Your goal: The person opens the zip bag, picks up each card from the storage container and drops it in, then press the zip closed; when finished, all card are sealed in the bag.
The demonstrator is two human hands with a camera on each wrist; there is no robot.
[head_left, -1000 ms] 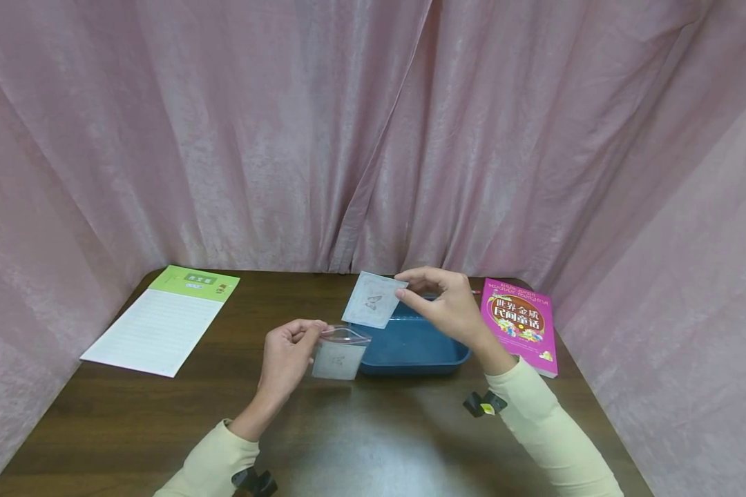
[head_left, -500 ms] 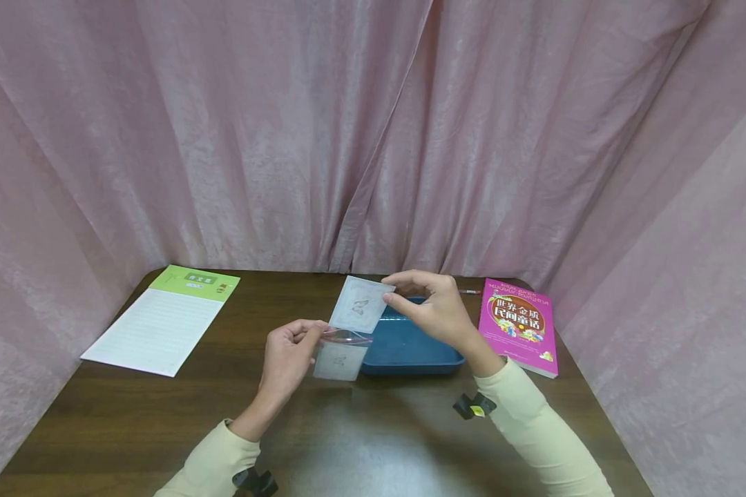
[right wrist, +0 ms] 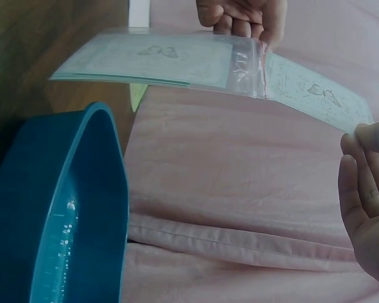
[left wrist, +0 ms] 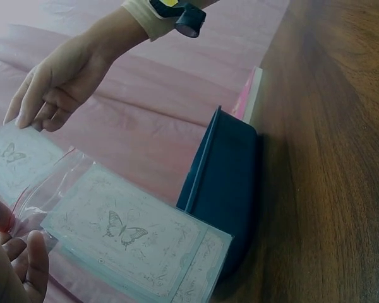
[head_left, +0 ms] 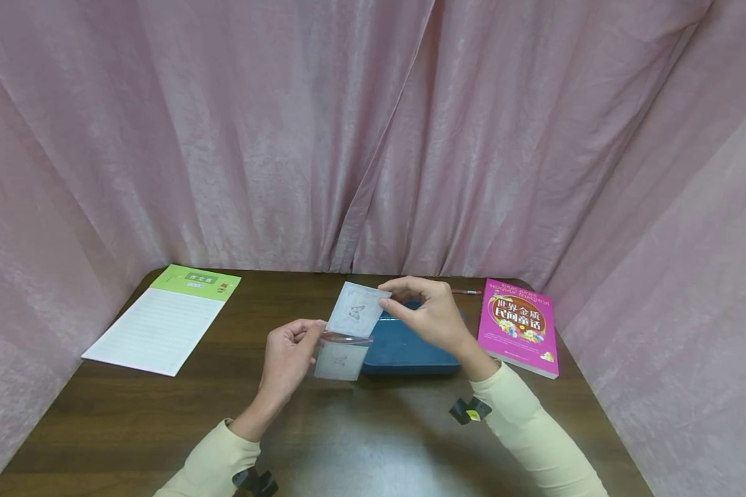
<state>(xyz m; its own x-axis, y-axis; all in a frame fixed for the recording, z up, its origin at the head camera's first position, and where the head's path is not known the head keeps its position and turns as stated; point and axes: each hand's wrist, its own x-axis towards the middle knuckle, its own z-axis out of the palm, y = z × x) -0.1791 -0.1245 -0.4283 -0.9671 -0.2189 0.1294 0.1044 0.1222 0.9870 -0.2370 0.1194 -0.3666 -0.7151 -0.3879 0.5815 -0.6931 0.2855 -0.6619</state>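
Note:
My left hand (head_left: 289, 352) pinches the top corner of a clear zip-lock bag (head_left: 340, 359) just below its red-lined mouth. Inside the bag sit pale cards printed with a butterfly, seen large in the left wrist view (left wrist: 129, 233). Between thumb and fingers, my right hand (head_left: 425, 310) pinches the upper right corner of a single pale butterfly card (head_left: 356, 310). That card's lower edge meets the bag's mouth, overlapping the red line in the right wrist view. Both things are held up in the air, left of and above the blue bin (head_left: 410, 348).
A notepad (head_left: 161, 324) with a green header lies at the left on the wooden table (head_left: 348, 442). To the right is a pink book (head_left: 517, 328), with a red pencil-like stick (head_left: 467, 292) beside it. Pink curtains (head_left: 286, 138) hang behind the table.
My right hand has moved left and slightly down, bringing the card from beyond the bag to its mouth. The left hand and the bag have stayed nearly still.

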